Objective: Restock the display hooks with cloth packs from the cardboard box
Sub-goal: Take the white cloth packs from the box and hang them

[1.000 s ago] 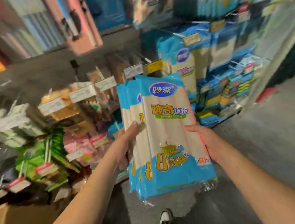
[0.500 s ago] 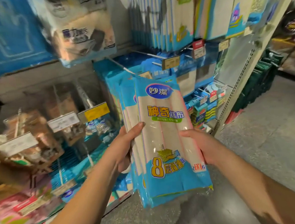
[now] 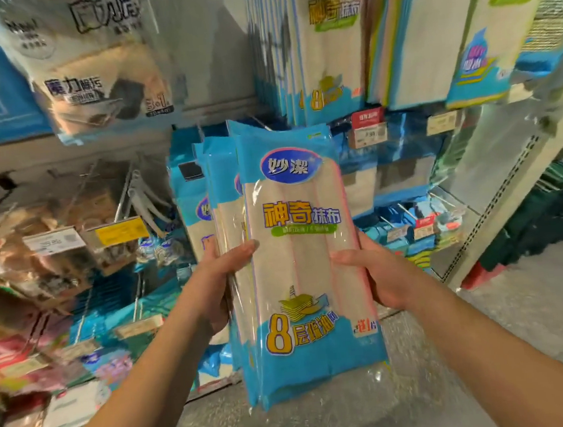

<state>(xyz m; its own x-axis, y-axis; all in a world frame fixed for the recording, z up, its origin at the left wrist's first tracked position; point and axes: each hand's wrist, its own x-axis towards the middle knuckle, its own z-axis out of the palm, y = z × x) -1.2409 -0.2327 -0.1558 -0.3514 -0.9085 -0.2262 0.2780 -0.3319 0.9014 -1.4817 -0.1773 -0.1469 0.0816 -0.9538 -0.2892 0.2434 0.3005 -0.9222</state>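
I hold a stack of blue-and-white cloth packs (image 3: 303, 266) upright in front of the display. My left hand (image 3: 216, 283) grips the stack's left edge, thumb across the front pack. On the right edge my right hand (image 3: 377, 273) holds the stack, thumb on the front and fingers behind. Matching cloth packs (image 3: 320, 46) hang on a hook above the stack, and another matching pack (image 3: 189, 201) hangs just behind its left side. The cardboard box is out of view.
Display hooks with price tags (image 3: 367, 134) carry other goods: sponge packs (image 3: 97, 69) at upper left, coloured cloth packs (image 3: 474, 26) at upper right, brown scourers (image 3: 55, 246) at left. A white shelf upright (image 3: 497, 201) stands at right, with green baskets (image 3: 552, 210) beyond. Grey floor lies below.
The view has swung up and right along the display. The stack of packs has risen toward the upper hooks, both hands keeping the same grip.
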